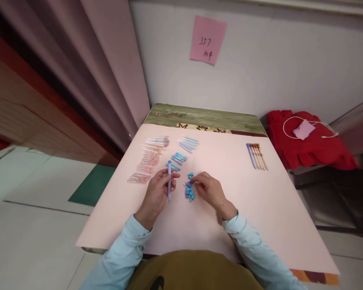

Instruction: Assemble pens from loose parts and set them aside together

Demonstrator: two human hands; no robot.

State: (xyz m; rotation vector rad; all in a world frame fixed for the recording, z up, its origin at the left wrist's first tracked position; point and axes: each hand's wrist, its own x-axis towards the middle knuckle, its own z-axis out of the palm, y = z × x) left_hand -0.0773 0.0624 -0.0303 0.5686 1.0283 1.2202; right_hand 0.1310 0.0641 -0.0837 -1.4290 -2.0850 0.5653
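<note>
My left hand (159, 189) is closed around a blue pen (169, 181), which points tip down with its darker blue end up. At the table's middle lies a small pile of blue and turquoise plastic pieces (189, 192). Over its right side, my right hand (210, 191) has its fingertips pinched on a small dark blue piece (188, 184). Just beyond my left hand are short blue barrels (179, 158), partly hidden by the fingers and pen. Thin pale blue pen parts (187, 143) lie fanned out farther back.
Clear pinkish barrels (148, 163) and slim whitish parts (157, 141) line the left side of the pale tabletop sheet (244, 225). Several pens (256, 156), one blue and others beige with brown tops, lie at right. A red cloth-covered seat (305, 149) holds a white cord.
</note>
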